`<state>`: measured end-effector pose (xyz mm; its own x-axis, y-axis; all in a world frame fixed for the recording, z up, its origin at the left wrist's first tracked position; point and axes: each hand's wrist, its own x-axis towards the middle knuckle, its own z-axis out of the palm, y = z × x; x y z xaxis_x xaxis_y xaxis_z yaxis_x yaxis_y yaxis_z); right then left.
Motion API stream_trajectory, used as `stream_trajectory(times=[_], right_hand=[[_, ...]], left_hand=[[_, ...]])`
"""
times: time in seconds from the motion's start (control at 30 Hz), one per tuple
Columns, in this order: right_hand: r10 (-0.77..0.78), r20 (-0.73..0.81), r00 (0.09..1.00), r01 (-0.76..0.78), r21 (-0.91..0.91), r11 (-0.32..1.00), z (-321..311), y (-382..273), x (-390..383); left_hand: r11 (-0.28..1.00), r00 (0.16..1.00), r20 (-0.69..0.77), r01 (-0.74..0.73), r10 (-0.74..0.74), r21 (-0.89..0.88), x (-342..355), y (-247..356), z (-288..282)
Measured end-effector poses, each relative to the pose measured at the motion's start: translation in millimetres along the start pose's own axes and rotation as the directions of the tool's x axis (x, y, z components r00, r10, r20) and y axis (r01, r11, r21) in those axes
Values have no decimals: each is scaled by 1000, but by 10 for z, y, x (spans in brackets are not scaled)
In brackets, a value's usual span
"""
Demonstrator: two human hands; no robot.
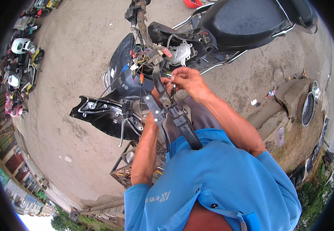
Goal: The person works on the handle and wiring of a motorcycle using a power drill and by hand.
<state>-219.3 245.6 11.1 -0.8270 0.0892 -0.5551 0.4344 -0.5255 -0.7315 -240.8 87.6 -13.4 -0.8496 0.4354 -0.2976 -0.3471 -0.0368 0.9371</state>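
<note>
Apparently a wiring step: right hand (187, 81) pinches a small part (169, 75), fingers closed; left hand (169, 88) partly hidden, closure indeterminable; next move needs steady alignment

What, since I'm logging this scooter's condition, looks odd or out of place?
Coloured wires spill in a loose tangle around the bare handlebar, rather than sitting tucked away. Left of it, a black panel looks askew, possibly detached, its inner side showing.
</note>
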Motion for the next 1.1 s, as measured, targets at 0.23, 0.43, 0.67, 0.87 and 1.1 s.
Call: stream_trajectory(times=[0.23,0.43,0.67,0.87,1.1], right_hand=[[-77,-18,997,74,-124,989,-18,-19,13],[-49,-16,999,47,-134,990,-28,17,22],[-45,-49,998,42,-74,996,-62,73,-12],[-11,-8,1000,10,-106,994,-37,9,-54],[-59,111,992,74,-134,988,-24,87,-76]], left_hand=[[974,999,-46,-34,25,-222,23,-75,105],[984,999,16,36,-34,-175,43,-113,-11],[927,996,-31,65,-82,-370,24,27,-3],[990,993,5,120,-120,-71,-236,109,-140],[936,987,-99,84,-125,-342,-162,180,25]])
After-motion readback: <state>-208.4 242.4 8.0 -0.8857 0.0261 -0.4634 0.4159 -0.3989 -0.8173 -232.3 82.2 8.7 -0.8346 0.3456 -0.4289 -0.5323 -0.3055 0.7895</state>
